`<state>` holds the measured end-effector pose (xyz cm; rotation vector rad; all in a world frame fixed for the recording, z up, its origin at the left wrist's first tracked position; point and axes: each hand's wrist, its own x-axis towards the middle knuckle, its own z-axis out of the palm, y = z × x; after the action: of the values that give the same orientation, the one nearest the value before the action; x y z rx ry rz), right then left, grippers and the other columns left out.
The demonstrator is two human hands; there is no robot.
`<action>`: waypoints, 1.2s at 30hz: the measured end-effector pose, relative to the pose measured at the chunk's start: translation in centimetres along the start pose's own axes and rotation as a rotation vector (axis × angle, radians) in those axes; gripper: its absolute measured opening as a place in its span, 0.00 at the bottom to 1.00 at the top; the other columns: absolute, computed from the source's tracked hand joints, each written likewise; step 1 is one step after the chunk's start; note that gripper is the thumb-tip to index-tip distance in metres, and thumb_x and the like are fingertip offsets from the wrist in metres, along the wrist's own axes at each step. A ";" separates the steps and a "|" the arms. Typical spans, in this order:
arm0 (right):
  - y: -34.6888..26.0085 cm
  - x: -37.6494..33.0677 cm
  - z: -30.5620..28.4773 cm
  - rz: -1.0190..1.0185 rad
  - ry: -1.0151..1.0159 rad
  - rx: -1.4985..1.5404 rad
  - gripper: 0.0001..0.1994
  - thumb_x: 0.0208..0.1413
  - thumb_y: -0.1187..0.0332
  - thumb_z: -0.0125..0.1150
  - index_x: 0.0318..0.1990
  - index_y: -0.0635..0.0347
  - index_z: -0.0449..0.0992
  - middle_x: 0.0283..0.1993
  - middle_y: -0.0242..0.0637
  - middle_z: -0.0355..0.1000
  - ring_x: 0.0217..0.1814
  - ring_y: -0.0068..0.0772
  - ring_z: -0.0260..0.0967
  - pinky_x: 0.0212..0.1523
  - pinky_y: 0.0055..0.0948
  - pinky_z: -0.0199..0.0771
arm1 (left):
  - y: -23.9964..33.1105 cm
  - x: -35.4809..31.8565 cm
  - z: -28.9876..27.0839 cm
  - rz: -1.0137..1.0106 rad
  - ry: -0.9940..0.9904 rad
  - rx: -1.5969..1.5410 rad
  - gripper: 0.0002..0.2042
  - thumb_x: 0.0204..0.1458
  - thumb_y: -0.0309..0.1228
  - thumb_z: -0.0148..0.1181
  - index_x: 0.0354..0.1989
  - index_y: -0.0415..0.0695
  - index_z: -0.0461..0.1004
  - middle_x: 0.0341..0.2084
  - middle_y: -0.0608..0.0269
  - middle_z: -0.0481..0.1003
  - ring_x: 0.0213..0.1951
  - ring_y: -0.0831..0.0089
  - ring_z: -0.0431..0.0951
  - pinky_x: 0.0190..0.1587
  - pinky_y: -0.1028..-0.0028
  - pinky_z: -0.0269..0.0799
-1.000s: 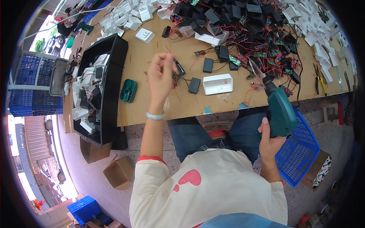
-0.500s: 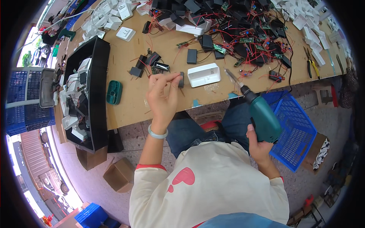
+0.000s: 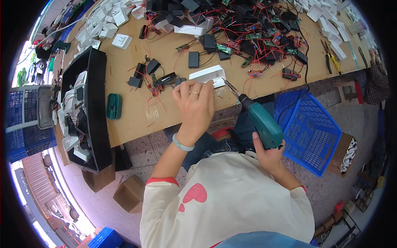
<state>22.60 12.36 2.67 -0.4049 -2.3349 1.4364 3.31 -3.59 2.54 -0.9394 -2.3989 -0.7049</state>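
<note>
My right hand (image 3: 271,156) is closed around the grip of a green electric screwdriver (image 3: 264,124) with a black collar. Its metal bit points up and left, with the tip by the right end of an open white plastic case (image 3: 206,75). Across the near side of that case lies my left hand (image 3: 196,105), fingers curled in at its rim; the fingertips are partly hidden. Beyond the left hand, several small black boxes (image 3: 153,66) lie with a green circuit board and red wires. Another black box (image 3: 193,59) sits behind the case.
A large heap of black boxes, circuit boards and red wires (image 3: 248,37) covers the back of the table. White casings are piled at both far corners. At left stand a black bin (image 3: 97,107) and a green tray (image 3: 113,106); pliers (image 3: 331,58) lie right. A blue crate (image 3: 316,136) stands below.
My left hand has moved right, from beside a black box onto the near side of the white case. The screwdriver's tip has come closer to the case's right end. The view has shifted slightly.
</note>
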 end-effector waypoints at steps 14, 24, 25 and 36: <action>-0.1 1.4 1.2 -0.069 0.022 0.008 0.14 0.56 0.77 0.68 0.49 0.67 0.73 0.38 0.40 0.77 0.33 0.23 0.74 0.36 0.24 0.75 | 0.9 1.6 1.0 0.035 0.030 0.195 0.05 0.47 0.27 0.68 0.30 0.45 0.78 0.41 0.62 0.76 0.51 0.58 0.71 0.54 0.54 0.57; -0.1 1.7 1.7 -0.019 0.011 0.024 0.14 0.56 0.77 0.67 0.49 0.67 0.73 0.40 0.41 0.78 0.35 0.25 0.76 0.38 0.24 0.75 | -0.5 1.4 2.1 0.057 0.054 0.184 0.04 0.47 0.28 0.65 0.28 0.42 0.77 0.47 0.60 0.75 0.59 0.54 0.69 0.58 0.50 0.56; 0.1 1.6 1.8 -0.014 0.016 0.037 0.14 0.56 0.77 0.67 0.49 0.67 0.73 0.41 0.41 0.78 0.35 0.26 0.76 0.38 0.24 0.76 | -0.5 1.5 2.2 0.056 0.054 0.182 0.04 0.47 0.28 0.65 0.28 0.42 0.77 0.47 0.60 0.75 0.59 0.54 0.69 0.58 0.50 0.56; -0.1 2.6 2.3 -0.054 0.025 -0.007 0.14 0.58 0.76 0.66 0.49 0.67 0.73 0.41 0.41 0.78 0.35 0.27 0.76 0.38 0.25 0.76 | -0.6 2.2 2.7 0.069 -0.010 0.257 0.04 0.47 0.28 0.64 0.30 0.44 0.78 0.42 0.65 0.77 0.56 0.61 0.72 0.59 0.47 0.55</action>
<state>19.18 11.61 2.18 -0.3565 -2.3141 1.3906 0.84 -1.32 1.59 -0.9127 -2.3811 -0.3560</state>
